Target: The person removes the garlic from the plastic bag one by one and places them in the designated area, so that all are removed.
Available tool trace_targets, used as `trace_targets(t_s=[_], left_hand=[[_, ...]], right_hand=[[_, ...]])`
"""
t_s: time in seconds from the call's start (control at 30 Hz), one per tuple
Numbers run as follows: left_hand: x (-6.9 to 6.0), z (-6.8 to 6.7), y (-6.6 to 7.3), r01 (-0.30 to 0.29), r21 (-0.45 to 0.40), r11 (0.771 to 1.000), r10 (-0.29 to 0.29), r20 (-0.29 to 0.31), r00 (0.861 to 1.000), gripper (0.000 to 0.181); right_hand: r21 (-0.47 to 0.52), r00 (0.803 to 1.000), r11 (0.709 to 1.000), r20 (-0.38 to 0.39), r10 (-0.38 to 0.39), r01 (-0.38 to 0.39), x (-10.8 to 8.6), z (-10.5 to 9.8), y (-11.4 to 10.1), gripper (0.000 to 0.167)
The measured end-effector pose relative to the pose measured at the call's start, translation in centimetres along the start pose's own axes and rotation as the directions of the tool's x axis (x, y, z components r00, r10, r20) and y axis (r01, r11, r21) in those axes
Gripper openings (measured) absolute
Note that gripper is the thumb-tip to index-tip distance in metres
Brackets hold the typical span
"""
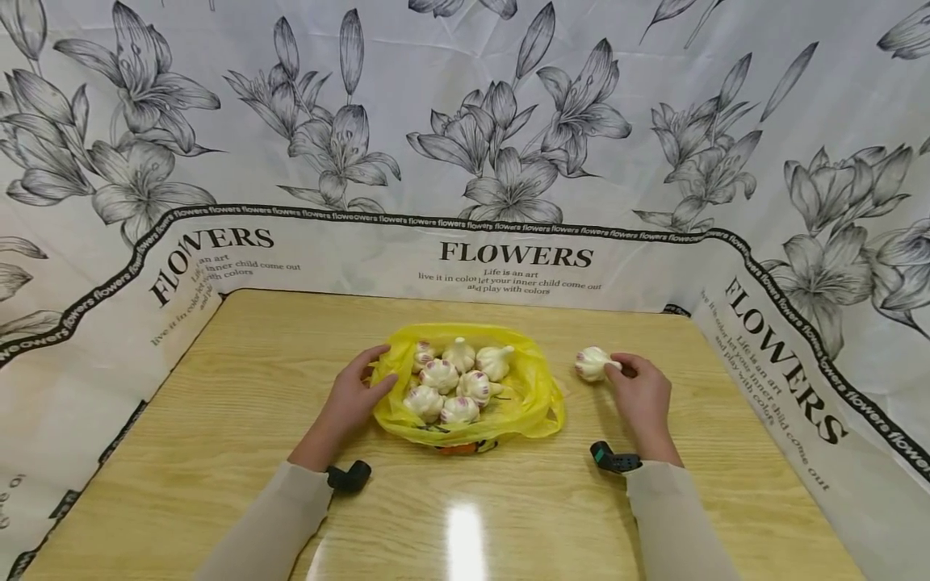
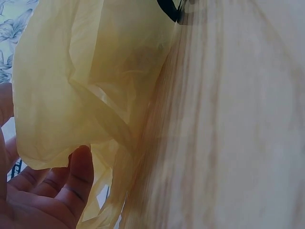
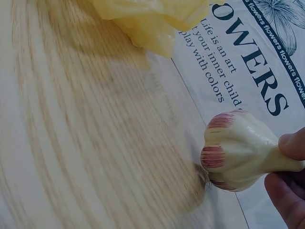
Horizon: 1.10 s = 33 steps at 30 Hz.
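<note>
A yellow plastic bag (image 1: 534, 407) lies open on the table with several white and purple garlic bulbs (image 1: 439, 376) inside. At its left side the left hand (image 1: 353, 395) holds the rim between thumb and fingers; in the left wrist view the fingers of that hand (image 2: 52, 183) lie against the yellow plastic (image 2: 52, 95). To the right of the bag, the right hand (image 1: 643, 395) pinches one garlic bulb (image 1: 592, 364) by its stem. The right wrist view shows that bulb (image 3: 238, 150) between thumb and fingers (image 3: 288, 176), root end pointing away from the hand.
The wooden table (image 1: 254, 387) is enclosed by a white floral cloth (image 1: 349, 250) at the back and sides. Something orange and black (image 1: 465, 447) shows under the bag's front edge. Each wrist wears a black device, one on the left (image 1: 350, 477) and one on the right (image 1: 613, 459).
</note>
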<state>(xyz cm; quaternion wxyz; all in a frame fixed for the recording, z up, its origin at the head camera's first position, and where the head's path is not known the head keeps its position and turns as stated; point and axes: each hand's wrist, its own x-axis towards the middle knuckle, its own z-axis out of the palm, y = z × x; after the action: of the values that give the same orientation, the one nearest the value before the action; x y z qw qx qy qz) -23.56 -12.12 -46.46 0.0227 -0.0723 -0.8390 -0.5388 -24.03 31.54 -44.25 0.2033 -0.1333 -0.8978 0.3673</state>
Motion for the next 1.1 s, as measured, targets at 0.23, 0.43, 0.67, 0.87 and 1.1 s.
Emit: trace_targets(t_s=[0.23,0.43,0.67,0.87,1.1], left_hand=[[0.0,0.1,-0.1,0.005,0.001,1.0,-0.005,-0.004,1.0,0.056],[0.0,0.1,0.0,0.005,0.001,1.0,-0.005,-0.003,1.0,0.056],[-0.1,0.0,0.2,0.005,-0.006,1.0,-0.005,0.001,1.0,0.055],[0.0,0.1,0.2,0.011,0.008,1.0,-0.011,0.002,1.0,0.056],[0.0,0.1,0.1,0.007,0.012,1.0,-0.008,0.006,1.0,0.055]], right_hand=[[0.004,0.999,1.0,0.022,-0.026,0.026,0.1,0.4,0.0,0.031],[0.009,0.999,1.0,0.053,-0.011,0.01,0.2,0.5,0.0,0.033],[0.024,0.996,1.0,0.091,0.001,-0.004,0.0,0.3,-0.3,0.038],[0.02,0.997,0.999,0.077,-0.027,0.025,-0.1,0.1,-0.5,0.038],[0.015,0.997,0.999,0.063,-0.034,0.033,-0.2,0.1,-1.0,0.036]])
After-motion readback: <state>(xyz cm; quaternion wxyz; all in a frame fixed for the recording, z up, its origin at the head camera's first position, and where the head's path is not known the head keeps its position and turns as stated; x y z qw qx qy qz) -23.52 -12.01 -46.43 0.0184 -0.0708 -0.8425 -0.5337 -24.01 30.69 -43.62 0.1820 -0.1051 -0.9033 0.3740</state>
